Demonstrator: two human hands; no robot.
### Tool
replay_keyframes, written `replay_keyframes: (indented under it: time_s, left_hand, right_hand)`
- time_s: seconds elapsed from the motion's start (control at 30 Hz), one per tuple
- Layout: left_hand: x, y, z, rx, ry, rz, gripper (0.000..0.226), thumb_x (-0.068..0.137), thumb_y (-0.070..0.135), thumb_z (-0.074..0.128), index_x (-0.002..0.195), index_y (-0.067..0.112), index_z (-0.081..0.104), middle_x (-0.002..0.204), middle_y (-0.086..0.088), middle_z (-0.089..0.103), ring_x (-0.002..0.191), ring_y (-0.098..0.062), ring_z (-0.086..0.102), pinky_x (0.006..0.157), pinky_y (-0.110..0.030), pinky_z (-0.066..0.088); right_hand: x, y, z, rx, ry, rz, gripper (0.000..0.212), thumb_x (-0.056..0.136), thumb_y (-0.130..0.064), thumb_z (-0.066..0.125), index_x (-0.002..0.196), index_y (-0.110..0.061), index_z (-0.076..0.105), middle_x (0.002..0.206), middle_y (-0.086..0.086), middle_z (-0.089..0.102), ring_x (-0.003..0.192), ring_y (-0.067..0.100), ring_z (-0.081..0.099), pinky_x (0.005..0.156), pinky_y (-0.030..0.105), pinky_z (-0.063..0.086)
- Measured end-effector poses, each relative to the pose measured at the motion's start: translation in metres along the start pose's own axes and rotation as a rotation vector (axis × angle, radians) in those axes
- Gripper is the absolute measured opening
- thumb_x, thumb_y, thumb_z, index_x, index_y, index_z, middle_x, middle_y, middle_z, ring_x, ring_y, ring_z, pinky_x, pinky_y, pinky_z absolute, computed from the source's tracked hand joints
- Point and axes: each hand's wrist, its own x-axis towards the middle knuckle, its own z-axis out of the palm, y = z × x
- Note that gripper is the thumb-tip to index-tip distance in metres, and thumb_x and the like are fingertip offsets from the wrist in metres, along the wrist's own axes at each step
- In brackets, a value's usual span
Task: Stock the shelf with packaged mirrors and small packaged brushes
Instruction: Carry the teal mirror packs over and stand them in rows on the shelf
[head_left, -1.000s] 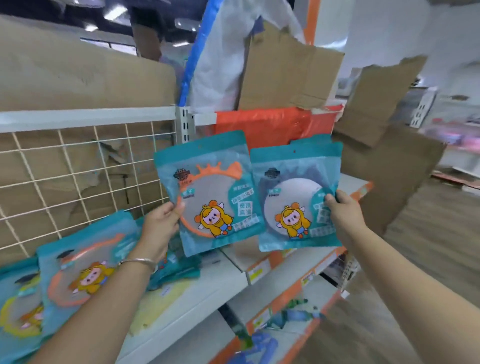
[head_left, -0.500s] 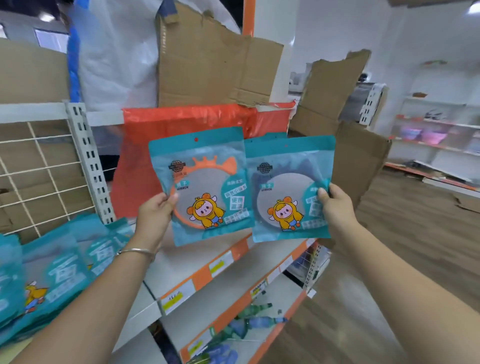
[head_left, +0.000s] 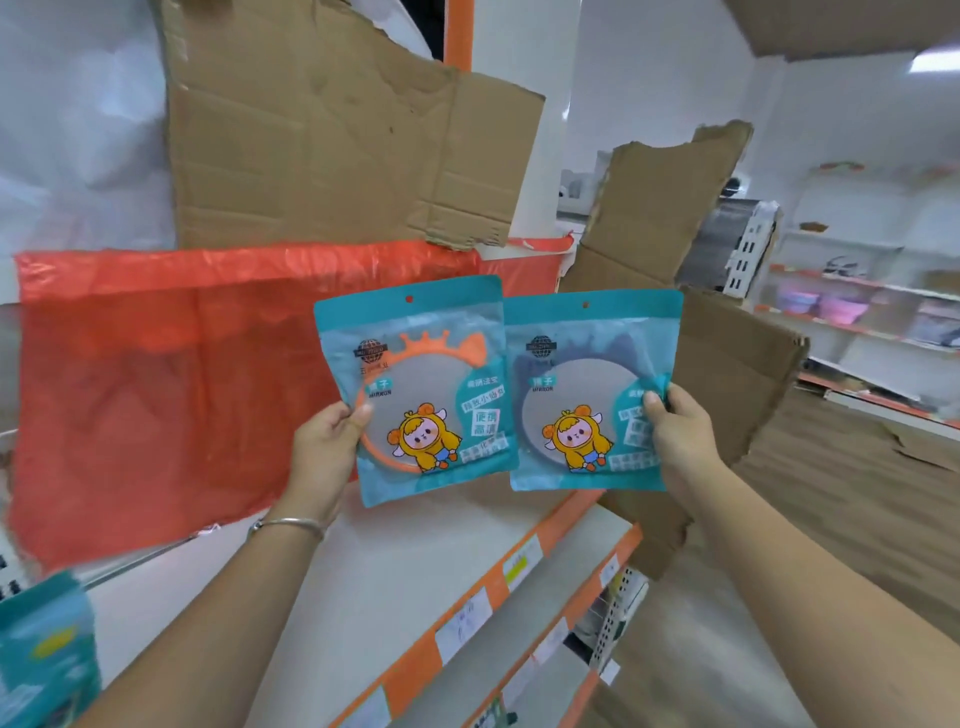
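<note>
Your left hand (head_left: 324, 447) pinches the orange-framed mirror pack (head_left: 415, 389); your right hand (head_left: 675, 436) pinches the blue-framed mirror pack (head_left: 587, 395), side by side above the shelf (head_left: 395, 566)

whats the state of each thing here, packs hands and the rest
orange mirror pack, upright, off the shelf, pinched at its left edge
blue mirror pack, upright, off the shelf, pinched at its right edge
left hand, grips the orange mirror pack
right hand, grips the blue mirror pack
cardboard, torn along its edges
</note>
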Motion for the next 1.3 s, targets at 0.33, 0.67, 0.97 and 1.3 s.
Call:
replay_keyframes:
  time_s: [0.33, 0.67, 0.97, 1.3]
  left_hand:
    - [0.077, -0.043, 0.054, 0.035, 0.039, -0.035, 0.037, 0.092, 0.022, 0.059, 0.088, -0.013, 0.051, 0.078, -0.013, 0.056, 0.071, -0.018, 0.049, 0.066, -0.034, 0.042]
    - [0.129, -0.095, 0.142, 0.146, 0.183, -0.026, 0.030, 0.093, 0.018, 0.057, 0.081, -0.009, 0.053, 0.070, -0.009, 0.055, 0.064, -0.015, 0.047, 0.060, -0.029, 0.041]
    - [0.155, -0.133, 0.199, 0.197, 0.415, -0.064, 0.030, 0.094, 0.011, 0.053, 0.078, -0.013, 0.048, 0.065, -0.010, 0.048, 0.058, -0.016, 0.041, 0.044, -0.008, 0.037]
    - [0.148, -0.147, 0.188, 0.231, 0.499, -0.059, 0.033, 0.091, 0.017, 0.057, 0.080, -0.012, 0.049, 0.067, -0.010, 0.047, 0.060, -0.015, 0.040, 0.045, -0.013, 0.034]
  right_hand:
    - [0.117, 0.035, 0.030, 0.007, -0.013, 0.020, 0.019, 0.100, -0.017, 0.043, 0.108, -0.014, 0.059, 0.085, -0.003, 0.062, 0.076, 0.014, 0.059, 0.074, 0.032, 0.049]
    - [0.268, 0.084, 0.060, -0.015, -0.175, 0.103, 0.027, 0.100, -0.026, 0.042, 0.124, -0.018, 0.054, 0.105, 0.000, 0.063, 0.082, 0.012, 0.062, 0.061, 0.026, 0.047]
    - [0.387, 0.118, 0.071, -0.044, -0.351, 0.170, 0.027, 0.100, -0.024, 0.043, 0.123, -0.015, 0.053, 0.086, -0.003, 0.061, 0.078, 0.018, 0.063, 0.070, 0.035, 0.053]
    - [0.410, 0.154, 0.130, -0.025, -0.546, 0.230, 0.017, 0.100, -0.019, 0.045, 0.111, -0.018, 0.058, 0.087, -0.001, 0.064, 0.076, 0.018, 0.063, 0.069, 0.034, 0.053]
